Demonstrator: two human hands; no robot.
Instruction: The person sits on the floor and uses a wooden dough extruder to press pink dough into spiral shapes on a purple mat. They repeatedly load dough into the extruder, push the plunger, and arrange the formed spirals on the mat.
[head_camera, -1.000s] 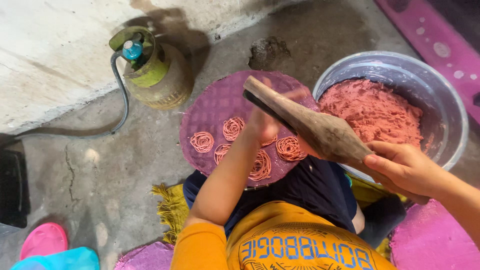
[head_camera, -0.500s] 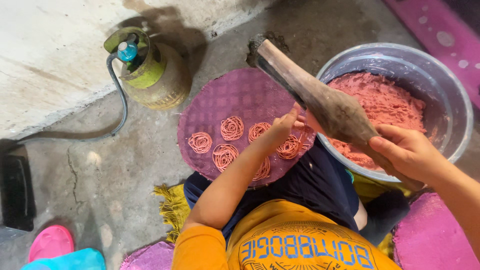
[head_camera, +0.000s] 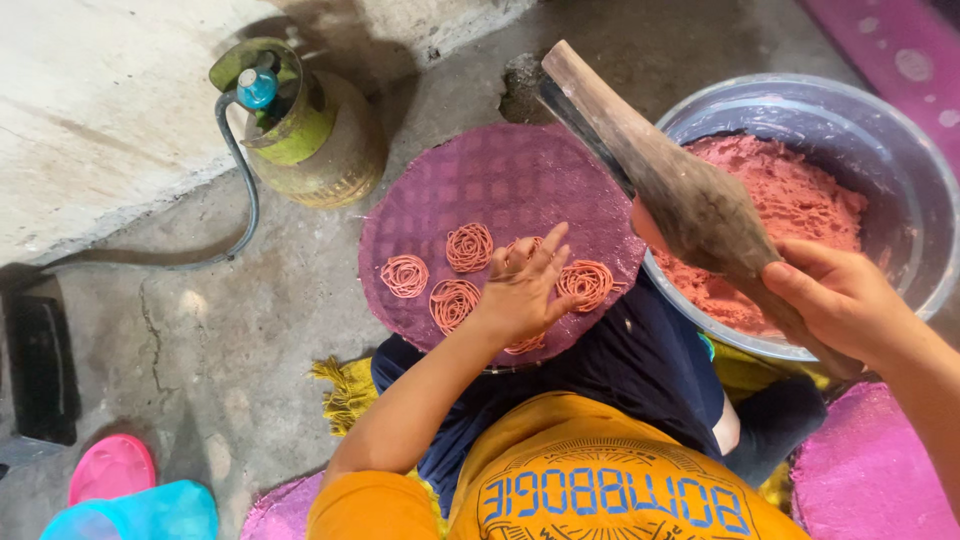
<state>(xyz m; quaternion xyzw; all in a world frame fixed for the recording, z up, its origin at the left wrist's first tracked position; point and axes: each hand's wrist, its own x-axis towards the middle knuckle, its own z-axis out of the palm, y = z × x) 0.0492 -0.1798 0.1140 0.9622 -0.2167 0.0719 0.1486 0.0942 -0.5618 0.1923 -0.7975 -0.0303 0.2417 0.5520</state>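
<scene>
1. The floor (head_camera: 180, 330) is bare concrete; you sit on it with the work in your lap.
2. The bowl (head_camera: 900, 160) at your right is far from empty: pink dough (head_camera: 800, 200) fills much of it, so I judge most of the pressing is left.
3. The gas cylinder (head_camera: 310, 130) stands upright beyond the mat, well apart from your hands.
4. The mat (head_camera: 500, 170), round and purple, rests on your knees; only its near part is filled, the far half bare.
5. The press (head_camera: 680, 190) is lifted clear of the mat, tilted, its end near the bowl.
6. Your right hand (head_camera: 840, 295) is closed round the press's lower end.
7. Your left hand (head_camera: 520, 290) lies spread, fingers apart, over the coils.
8. About five coils (head_camera: 468, 246) are laid; one is partly hidden under your left hand.
</scene>
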